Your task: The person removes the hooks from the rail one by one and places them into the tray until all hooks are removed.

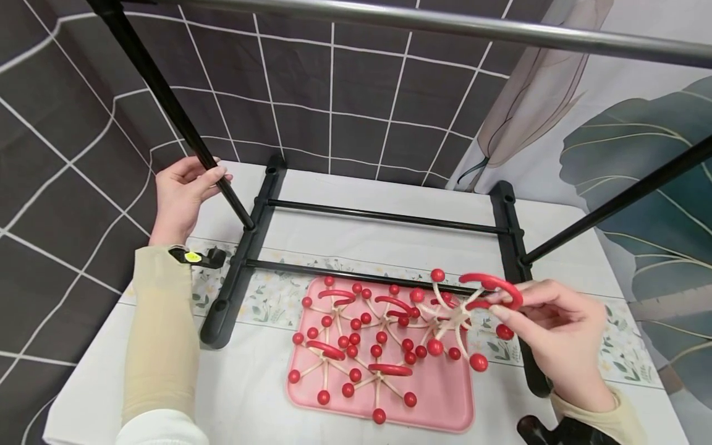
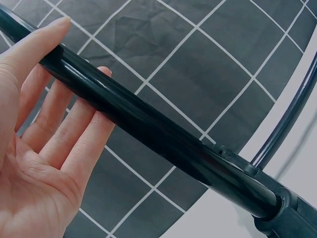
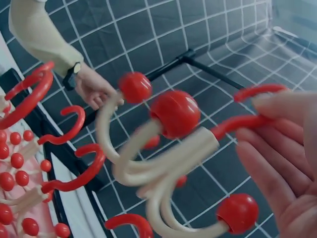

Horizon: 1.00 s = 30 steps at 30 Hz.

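My left hand (image 1: 179, 196) holds an upright black pole (image 1: 158, 86) of the clothes rack, near its foot. In the left wrist view the thumb lies over this pole (image 2: 148, 131) and the fingers are behind it. My right hand (image 1: 564, 337) pinches the red hook (image 1: 497, 283) of a multi-arm hanger, whose beige arms (image 3: 183, 153) curve out to red balls (image 3: 176, 113). The held hanger is raised over the right end of a pink tray (image 1: 439, 398). Several similar hangers (image 1: 379, 376) lie on that tray, their red hooks turned up.
A silver top rail (image 1: 389, 13) crosses above, with the right black pole (image 1: 623, 204) on the other side. Two black crossbars (image 1: 384, 215) join the rack's feet (image 1: 225, 309). Dark grid cloth (image 1: 300, 74) and a leaf-patterned curtain (image 1: 656, 154) hang behind the white table (image 1: 245, 389).
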Each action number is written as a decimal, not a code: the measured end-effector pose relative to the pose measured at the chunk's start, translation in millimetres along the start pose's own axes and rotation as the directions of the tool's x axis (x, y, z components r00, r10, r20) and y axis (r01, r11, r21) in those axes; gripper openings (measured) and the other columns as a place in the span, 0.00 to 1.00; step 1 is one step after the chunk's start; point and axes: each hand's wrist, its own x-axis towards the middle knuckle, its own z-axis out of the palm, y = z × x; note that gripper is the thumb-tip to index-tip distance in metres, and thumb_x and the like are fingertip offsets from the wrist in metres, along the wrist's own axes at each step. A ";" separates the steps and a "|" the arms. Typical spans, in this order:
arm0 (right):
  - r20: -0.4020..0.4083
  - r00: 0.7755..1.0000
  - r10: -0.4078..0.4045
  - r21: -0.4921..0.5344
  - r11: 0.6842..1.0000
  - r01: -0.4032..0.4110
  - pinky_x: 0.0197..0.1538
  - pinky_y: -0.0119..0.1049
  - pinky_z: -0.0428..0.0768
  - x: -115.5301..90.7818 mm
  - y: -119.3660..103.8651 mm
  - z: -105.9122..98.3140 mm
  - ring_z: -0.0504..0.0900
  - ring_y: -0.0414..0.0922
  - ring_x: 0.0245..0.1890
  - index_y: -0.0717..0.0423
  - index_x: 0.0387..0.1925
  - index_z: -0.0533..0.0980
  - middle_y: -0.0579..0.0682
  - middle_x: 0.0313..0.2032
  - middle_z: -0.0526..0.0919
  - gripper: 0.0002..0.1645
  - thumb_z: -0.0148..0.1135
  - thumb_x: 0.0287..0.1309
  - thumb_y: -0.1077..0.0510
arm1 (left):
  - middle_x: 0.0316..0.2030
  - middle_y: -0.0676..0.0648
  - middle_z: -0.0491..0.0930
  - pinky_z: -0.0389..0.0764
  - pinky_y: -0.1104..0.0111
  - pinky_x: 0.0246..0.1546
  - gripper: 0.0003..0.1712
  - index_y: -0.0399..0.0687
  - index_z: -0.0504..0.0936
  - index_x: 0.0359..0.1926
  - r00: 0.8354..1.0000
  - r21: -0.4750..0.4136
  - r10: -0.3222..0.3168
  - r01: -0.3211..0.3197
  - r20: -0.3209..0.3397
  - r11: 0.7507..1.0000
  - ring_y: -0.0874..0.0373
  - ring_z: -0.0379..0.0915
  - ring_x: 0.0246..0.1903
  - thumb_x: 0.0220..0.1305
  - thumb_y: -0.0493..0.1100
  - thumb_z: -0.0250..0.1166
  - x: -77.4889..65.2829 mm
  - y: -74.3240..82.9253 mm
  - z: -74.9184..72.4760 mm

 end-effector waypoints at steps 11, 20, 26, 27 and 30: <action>0.238 0.968 0.075 0.039 0.995 -0.087 0.39 0.31 0.86 -29.1 11.7 -9.0 0.84 0.48 0.36 0.75 0.32 0.80 0.63 0.32 0.86 0.18 0.66 0.39 0.91 | 0.36 0.41 0.85 0.87 0.68 0.40 0.12 0.28 0.85 0.45 1.000 -0.032 0.003 -0.003 -0.002 0.999 0.53 0.87 0.34 0.59 0.27 0.73 -1.1 0.8 1.2; 0.269 0.936 0.226 -0.086 0.974 -0.210 0.37 0.32 0.87 -49.7 28.4 -19.1 0.85 0.46 0.35 0.66 0.32 0.82 0.59 0.31 0.85 0.24 0.66 0.38 0.91 | 0.35 0.40 0.85 0.87 0.66 0.41 0.12 0.26 0.84 0.45 1.000 -0.041 0.008 -0.008 -0.004 0.999 0.53 0.87 0.35 0.60 0.27 0.72 -0.2 -0.8 1.0; 0.256 0.917 0.307 -0.136 0.950 -0.280 0.38 0.36 0.88 -58.9 36.3 -19.3 0.86 0.42 0.33 0.63 0.31 0.81 0.57 0.31 0.85 0.22 0.67 0.42 0.89 | 0.36 0.40 0.86 0.87 0.66 0.41 0.12 0.28 0.85 0.44 1.000 -0.056 -0.007 0.006 -0.010 0.998 0.53 0.88 0.34 0.59 0.27 0.73 -0.2 -1.5 0.9; 0.249 0.913 0.323 -0.149 0.944 -0.294 0.38 0.38 0.88 -60.0 36.8 -19.5 0.87 0.42 0.33 0.63 0.31 0.81 0.57 0.31 0.84 0.21 0.67 0.42 0.89 | 0.36 0.40 0.86 0.87 0.66 0.41 0.12 0.28 0.85 0.44 1.000 -0.058 -0.008 0.008 -0.011 0.998 0.53 0.88 0.34 0.59 0.27 0.73 -0.3 -1.6 1.0; 0.225 0.901 0.370 -0.198 0.923 -0.329 0.37 0.40 0.88 -62.7 37.2 -20.2 0.87 0.41 0.32 0.62 0.29 0.81 0.55 0.31 0.84 0.20 0.68 0.44 0.87 | 0.36 0.40 0.86 0.87 0.67 0.41 0.12 0.28 0.85 0.45 1.000 -0.058 -0.011 0.010 -0.011 0.998 0.53 0.88 0.35 0.59 0.27 0.73 -0.5 -1.4 1.3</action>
